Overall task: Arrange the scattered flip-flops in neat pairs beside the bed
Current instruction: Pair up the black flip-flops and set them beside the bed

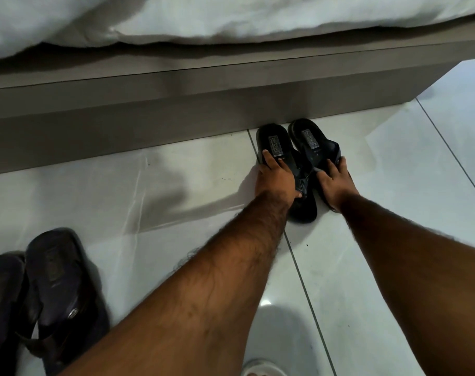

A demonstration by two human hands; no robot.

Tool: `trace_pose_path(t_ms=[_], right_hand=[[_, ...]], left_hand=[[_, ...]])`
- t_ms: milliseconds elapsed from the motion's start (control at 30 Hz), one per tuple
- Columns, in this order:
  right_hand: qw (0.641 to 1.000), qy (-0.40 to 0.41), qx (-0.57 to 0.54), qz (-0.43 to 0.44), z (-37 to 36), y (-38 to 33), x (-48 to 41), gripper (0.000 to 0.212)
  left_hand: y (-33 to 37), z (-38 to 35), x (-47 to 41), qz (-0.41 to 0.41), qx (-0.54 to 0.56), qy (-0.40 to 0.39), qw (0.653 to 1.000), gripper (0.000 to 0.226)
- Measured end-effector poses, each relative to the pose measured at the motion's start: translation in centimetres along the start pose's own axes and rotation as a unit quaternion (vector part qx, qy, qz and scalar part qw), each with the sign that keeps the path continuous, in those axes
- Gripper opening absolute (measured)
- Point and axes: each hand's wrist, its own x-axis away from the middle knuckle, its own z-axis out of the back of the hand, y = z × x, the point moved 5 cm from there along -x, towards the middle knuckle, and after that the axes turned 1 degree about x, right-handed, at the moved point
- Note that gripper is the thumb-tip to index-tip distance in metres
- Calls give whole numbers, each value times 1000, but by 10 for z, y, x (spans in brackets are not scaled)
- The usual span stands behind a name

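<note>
— Lower left of the frame, what's cut off?
— 2nd pair of flip-flops (41,294), dark, smooth; left one runs off the edge, too dim to read its insole mark.

— And centre right?
— Black pair of flip-flops (290,158) on glossy pale floor tiles (149,185), heels touching the grey bed base (149,109), side by side, toes angled twd each other. My left hand (275,180) lies flat on the left one, fingers spread, covering its strap. My right hand (335,183) is closed round the right one's strap & edge. Toe ends mostly hidden under hands & forearms.

— Anything else?
— White rumpled bedding (231,17) overhangs top of frame. Bottom centre, a pale round thing (260,369) is cut off; can't tell what.
</note>
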Motion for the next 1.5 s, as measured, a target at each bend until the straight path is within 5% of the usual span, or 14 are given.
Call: trace_pose_path(t_ms=[967,1267,1500], right_hand=[[999,-10,-25,-37,8,72,63,60],[997,-6,55,-54,17,69,78,65],[970,109,143,161,13,-48,113,75]], left_hand=[[50,-24,76,-44,-41,-60,996,125],[53,-23,88,-20,-5,-85,996,138],[-8,50,90,-20,-10,-70,997,143]])
